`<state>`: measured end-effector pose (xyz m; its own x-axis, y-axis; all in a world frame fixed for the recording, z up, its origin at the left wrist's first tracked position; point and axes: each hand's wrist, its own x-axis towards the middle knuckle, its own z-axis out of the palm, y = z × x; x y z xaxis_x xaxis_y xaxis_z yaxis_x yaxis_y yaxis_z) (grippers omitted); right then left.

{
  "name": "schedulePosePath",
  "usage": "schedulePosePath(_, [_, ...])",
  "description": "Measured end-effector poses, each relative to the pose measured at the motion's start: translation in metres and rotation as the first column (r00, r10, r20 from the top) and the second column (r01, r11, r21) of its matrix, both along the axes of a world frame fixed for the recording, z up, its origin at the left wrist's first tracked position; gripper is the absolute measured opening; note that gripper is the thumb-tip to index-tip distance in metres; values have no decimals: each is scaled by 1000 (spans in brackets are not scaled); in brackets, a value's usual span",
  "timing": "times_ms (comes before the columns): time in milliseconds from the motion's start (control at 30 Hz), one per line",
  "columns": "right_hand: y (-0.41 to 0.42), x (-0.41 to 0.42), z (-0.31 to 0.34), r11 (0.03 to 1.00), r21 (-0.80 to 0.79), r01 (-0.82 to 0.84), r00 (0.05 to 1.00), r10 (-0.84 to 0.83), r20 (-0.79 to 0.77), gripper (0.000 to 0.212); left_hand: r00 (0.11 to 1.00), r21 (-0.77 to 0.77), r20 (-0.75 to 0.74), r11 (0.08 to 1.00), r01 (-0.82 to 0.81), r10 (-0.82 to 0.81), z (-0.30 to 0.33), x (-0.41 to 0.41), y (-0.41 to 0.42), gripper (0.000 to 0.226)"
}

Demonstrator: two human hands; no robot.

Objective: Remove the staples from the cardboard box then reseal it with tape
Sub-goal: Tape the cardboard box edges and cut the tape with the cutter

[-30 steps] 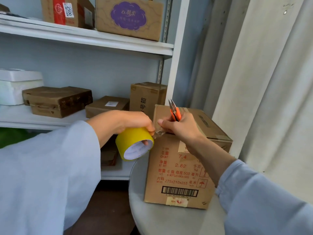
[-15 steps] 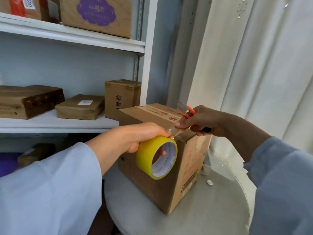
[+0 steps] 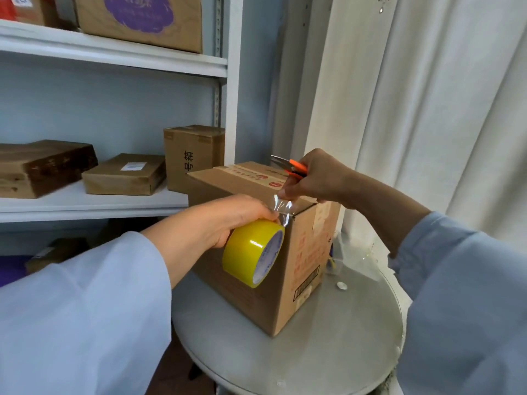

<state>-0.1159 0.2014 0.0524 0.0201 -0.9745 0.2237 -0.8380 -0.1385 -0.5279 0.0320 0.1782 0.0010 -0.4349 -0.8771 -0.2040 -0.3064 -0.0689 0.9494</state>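
Note:
A brown cardboard box (image 3: 302, 252) stands on a round grey table (image 3: 328, 352). My left hand (image 3: 228, 220) grips a yellow roll of tape (image 3: 253, 252) against the box's near upper corner. A short strip of clear tape (image 3: 282, 208) stretches from the roll up to my right hand (image 3: 316, 181), which pinches its free end above the box's top edge. That same hand also holds small orange-handled snips (image 3: 291, 166), blades pointing left over the box top.
White shelves (image 3: 114, 201) at left carry several cardboard parcels, one upright box (image 3: 194, 158) just behind the task box. White curtains (image 3: 427, 109) hang to the right. A small round bit (image 3: 341, 285) and clear plastic lie on the table beside the box.
The view swung so the box shows its corner. My right hand has lifted the tape end away from the roll, drawing out a short clear strip; the left hand still holds the roll.

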Motion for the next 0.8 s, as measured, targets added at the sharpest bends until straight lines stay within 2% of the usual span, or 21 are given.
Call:
schedulePosePath(67, [0, -3, -3, 1000, 13, 17, 1000, -17, 3, 21, 1000, 12, 31, 1000, 1, -2, 4, 0, -1, 7])
schedulePosePath(200, [-4, -9, -7, 998, 62, 21, 999, -23, 35, 19, 995, 131, 98, 991, 15, -28, 9, 3, -4, 34])
schedulePosePath(333, [-9, -13, -10, 996, 93, 12, 999, -16, 46, 19, 991, 135, 136, 991, -1, -18, 15, 3, -7, 19])
schedulePosePath(567, [-18, -19, -15, 988, 153, -3, 1000, -2, 30, 17, 989, 158, 145, 987, 6, -29, 10, -1, -13, 22])
schedulePosePath(800, [-26, -20, -16, 990, 134, -43, 991, 59, -120, 23, 993, 146, 114, 989, 11, -28, 2, -4, -18, 24])
